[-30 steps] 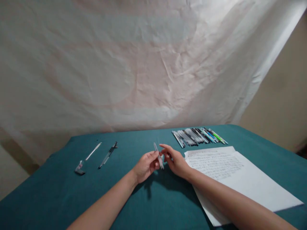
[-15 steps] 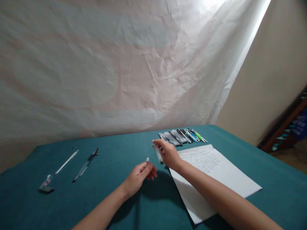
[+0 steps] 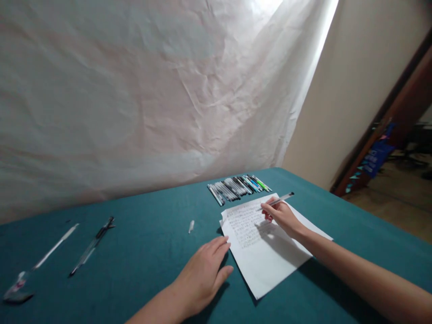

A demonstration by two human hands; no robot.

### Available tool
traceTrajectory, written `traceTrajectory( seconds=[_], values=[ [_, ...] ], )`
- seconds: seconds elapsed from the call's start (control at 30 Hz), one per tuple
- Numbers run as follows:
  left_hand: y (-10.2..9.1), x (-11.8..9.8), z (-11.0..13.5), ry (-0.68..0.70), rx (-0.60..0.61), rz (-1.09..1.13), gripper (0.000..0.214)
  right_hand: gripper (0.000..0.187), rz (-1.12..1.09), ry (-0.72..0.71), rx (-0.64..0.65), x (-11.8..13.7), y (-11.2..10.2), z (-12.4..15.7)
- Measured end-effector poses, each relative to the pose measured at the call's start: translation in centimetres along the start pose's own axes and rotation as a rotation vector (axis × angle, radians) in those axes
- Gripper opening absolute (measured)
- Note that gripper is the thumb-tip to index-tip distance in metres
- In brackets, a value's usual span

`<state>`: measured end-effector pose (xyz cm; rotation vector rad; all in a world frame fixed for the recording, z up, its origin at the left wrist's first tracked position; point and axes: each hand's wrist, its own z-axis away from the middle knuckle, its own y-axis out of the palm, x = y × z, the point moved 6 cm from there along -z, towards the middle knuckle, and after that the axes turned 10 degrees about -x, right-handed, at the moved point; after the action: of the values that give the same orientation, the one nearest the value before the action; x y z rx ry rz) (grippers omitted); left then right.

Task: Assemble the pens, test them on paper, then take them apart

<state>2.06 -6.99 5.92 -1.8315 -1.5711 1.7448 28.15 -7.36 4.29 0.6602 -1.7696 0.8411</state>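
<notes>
My right hand [image 3: 278, 213] grips a clear pen [image 3: 285, 197] with a dark end, holding it over the written upper part of a white paper sheet [image 3: 259, 265]. The pen slants, its tip pointing left toward the lines of handwriting. My left hand [image 3: 209, 272] is open, fingers stretched out at the sheet's left edge, with nothing in it. On the cloth beyond that hand lies a small whitish pen cap [image 3: 191, 226]. More paper peeks out under the top sheet's left corner.
A row of several pens [image 3: 236, 188] lies behind the paper. At left are a few dark and clear pens [image 3: 92, 245], a thin white stick [image 3: 56, 246] and a clear plastic packet [image 3: 18, 290]. A pale sheet [image 3: 135, 99] hangs behind the green-covered table [image 3: 141, 261].
My right hand has carried the pen right and over the paper. My left hand has let go of the cap, opened and moved to the paper's edge. The view has turned right.
</notes>
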Motion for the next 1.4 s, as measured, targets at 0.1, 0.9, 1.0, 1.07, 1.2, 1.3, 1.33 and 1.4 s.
traceTrajectory(
  seconds=[0.1, 0.9, 1.0, 1.07, 1.2, 1.3, 1.33, 1.4],
  values=[
    [1.5, -0.2, 0.0, 0.041, 0.047, -0.048, 0.048, 0.027, -0.009, 0.053, -0.023, -1.7, -2.3, 0.9],
    [3.0, 0.6, 0.1, 0.107, 0.119, -0.317, 0.046, 0.016, 0.355, -0.183, -0.008, -3.2, -5.0, 2.6],
    [2.9, 0.6, 0.1, 0.114, 0.107, -0.322, 0.046, 0.015, 0.374, -0.217, 0.004, -2.9, -4.8, 2.7],
    [2.8, 0.5, 0.2, 0.111, 0.103, -0.321, 0.045, 0.014, 0.380, -0.231, 0.002, -2.8, -4.8, 2.7],
    [2.9, 0.6, 0.2, 0.110, 0.110, -0.315, 0.045, 0.011, 0.377, -0.242, 0.001, -2.8, -4.8, 2.7],
    [3.0, 0.6, 0.1, 0.113, 0.108, -0.313, 0.045, 0.011, 0.379, -0.237, 0.006, -2.8, -4.7, 2.6],
    [3.0, 0.5, 0.1, 0.114, 0.106, -0.312, 0.045, 0.011, 0.382, -0.233, 0.006, -2.8, -4.7, 2.6],
    [2.9, 0.5, 0.0, 0.115, 0.103, -0.308, 0.045, 0.012, 0.383, -0.228, 0.003, -2.8, -4.8, 2.6]
  ],
)
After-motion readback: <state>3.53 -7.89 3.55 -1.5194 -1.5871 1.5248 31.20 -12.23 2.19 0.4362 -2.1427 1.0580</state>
